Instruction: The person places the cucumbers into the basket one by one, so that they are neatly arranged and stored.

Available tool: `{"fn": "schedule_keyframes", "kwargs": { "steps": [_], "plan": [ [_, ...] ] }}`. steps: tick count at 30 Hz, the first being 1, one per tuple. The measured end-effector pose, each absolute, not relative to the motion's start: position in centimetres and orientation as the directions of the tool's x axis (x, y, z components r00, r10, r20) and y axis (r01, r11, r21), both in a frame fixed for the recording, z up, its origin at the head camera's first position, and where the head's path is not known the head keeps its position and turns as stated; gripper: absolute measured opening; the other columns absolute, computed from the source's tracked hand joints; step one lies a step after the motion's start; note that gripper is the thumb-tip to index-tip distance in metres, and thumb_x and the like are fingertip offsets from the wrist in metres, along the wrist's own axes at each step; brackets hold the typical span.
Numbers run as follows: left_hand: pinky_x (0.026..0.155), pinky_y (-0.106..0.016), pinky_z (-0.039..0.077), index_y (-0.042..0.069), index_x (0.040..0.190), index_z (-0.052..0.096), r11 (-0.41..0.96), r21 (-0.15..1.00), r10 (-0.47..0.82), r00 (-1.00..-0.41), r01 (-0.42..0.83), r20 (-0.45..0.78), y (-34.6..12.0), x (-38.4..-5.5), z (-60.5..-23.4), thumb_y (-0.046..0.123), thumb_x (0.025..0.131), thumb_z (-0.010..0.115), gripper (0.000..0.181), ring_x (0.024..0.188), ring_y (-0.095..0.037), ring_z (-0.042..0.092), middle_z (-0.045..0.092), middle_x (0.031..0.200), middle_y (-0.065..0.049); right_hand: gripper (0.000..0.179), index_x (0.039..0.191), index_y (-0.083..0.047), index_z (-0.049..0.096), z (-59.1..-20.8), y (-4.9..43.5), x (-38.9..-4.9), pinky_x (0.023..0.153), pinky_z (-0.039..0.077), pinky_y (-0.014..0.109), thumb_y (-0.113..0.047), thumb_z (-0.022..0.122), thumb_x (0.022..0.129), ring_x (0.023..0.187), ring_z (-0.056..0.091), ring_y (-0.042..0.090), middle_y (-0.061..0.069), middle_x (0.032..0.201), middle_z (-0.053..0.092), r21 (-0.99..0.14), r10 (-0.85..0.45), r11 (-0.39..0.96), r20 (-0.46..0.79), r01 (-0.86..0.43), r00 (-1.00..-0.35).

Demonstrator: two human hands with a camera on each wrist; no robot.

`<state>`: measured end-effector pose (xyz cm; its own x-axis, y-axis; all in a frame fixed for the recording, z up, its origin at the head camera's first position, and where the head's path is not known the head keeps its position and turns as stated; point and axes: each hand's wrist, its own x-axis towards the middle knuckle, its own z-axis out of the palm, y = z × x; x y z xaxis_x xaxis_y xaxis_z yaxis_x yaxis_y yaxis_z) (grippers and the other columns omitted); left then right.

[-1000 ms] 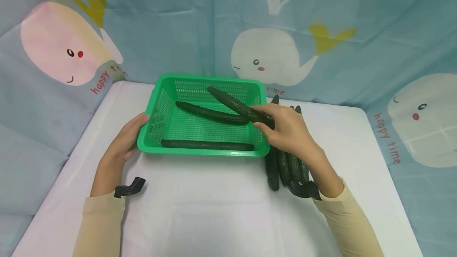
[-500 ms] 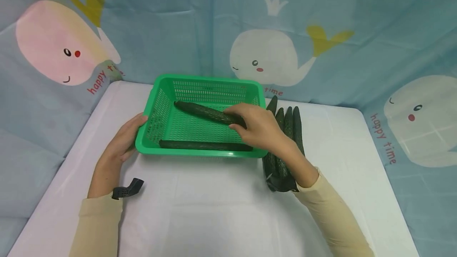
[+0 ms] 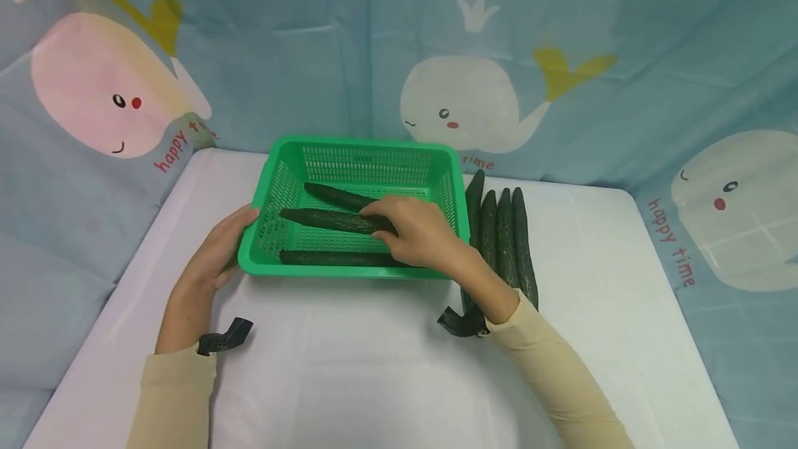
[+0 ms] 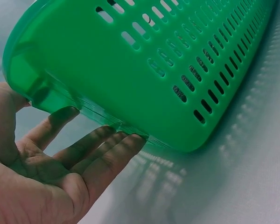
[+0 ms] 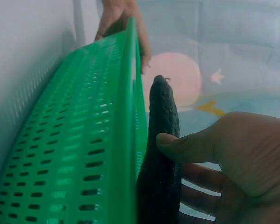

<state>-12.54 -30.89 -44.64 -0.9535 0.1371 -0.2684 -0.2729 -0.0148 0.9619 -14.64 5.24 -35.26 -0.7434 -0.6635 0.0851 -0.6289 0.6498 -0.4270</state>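
A green plastic basket [image 3: 349, 271] stands on the white table with two dark green cucumbers lying in it, one towards the back [image 3: 337, 195] and one along the front wall [image 3: 337, 258]. My right hand [image 3: 420, 231] grips a third cucumber [image 3: 321, 219] by its right end, over the basket between those two. In the right wrist view the thumb lies along this cucumber [image 5: 161, 116] and the fingers curl behind it. My left hand [image 3: 215, 248] holds the basket's left rim; in the left wrist view its fingertips [image 4: 135, 140] touch the basket's outer wall below the rim.
Several more cucumbers [image 3: 506, 234] lie side by side just right of the basket, partly hidden by my right forearm. A blue curtain [image 3: 337, 54] with whale prints hangs behind the table and at its sides. White cloth [image 3: 361, 366] covers the table.
The right hand has carried its cucumber leftward and towards the front, from the basket's right side to the middle. The left hand stays on the rim.
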Motion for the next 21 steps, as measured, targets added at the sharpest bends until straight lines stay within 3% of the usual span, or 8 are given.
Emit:
{"fn": "schedule_keyframes", "kwargs": {
  "steps": [6, 11, 14, 21],
  "plan": [
    [0.092, -0.017, 0.062, 0.006, 0.17, 0.017, -0.02, 0.963, 0.123, -0.956, -0.27, -0.266, -31.0, -12.4, -44.8, 0.048, 0.112, 0.05, 0.079, 0.112, 0.005, 0.069, 0.057, 0.135, 0.013, 0.035, 0.137, -0.019, 0.071, -36.1, 4.5, -14.6, 0.059, 0.052, 0.03, -0.019, 0.072, 0.102, 0.103, 0.075, 0.02, 0.0, 0.135, 0.074, -0.458, -0.662, 0.644, 0.067, -0.612, -0.747],
    [0.093, -0.017, 0.062, 0.01, 0.171, 0.016, 0.004, 0.957, 0.114, -0.95, -0.291, -0.29, -30.8, -12.4, -44.7, 0.052, 0.111, 0.05, 0.081, 0.113, 0.005, 0.069, 0.044, 0.158, -0.014, 0.033, 0.138, -0.018, 0.07, -37.0, 4.9, -14.6, 0.07, 0.061, 0.036, -0.024, 0.067, 0.106, 0.111, 0.075, 0.023, 0.002, 0.14, 0.071, -0.512, -0.628, 0.648, 0.061, -0.564, -0.776],
    [0.094, -0.018, 0.062, 0.01, 0.171, 0.016, 0.007, 0.959, 0.117, -0.952, -0.284, -0.283, -30.7, -12.6, -44.7, 0.052, 0.111, 0.049, 0.081, 0.115, 0.004, 0.069, 0.032, 0.167, -0.023, 0.036, 0.141, -0.017, 0.068, -36.9, 5.8, -14.6, 0.083, 0.064, 0.041, -0.026, 0.066, 0.107, 0.122, 0.072, 0.024, 0.002, 0.143, 0.069, -0.568, -0.6, 0.631, 0.075, -0.529, -0.796],
    [0.095, -0.017, 0.061, 0.008, 0.17, 0.018, -0.029, 0.963, 0.115, -0.958, -0.269, -0.264, -30.7, -12.7, -45.0, 0.049, 0.111, 0.051, 0.078, 0.116, 0.005, 0.069, 0.032, 0.168, -0.021, 0.041, 0.145, -0.013, 0.064, -36.4, 9.3, -14.4, 0.104, 0.059, 0.05, -0.029, 0.065, 0.107, 0.127, 0.069, 0.028, 0.006, 0.144, 0.068, -0.666, -0.53, 0.585, 0.119, -0.463, -0.84]
  ]
}}
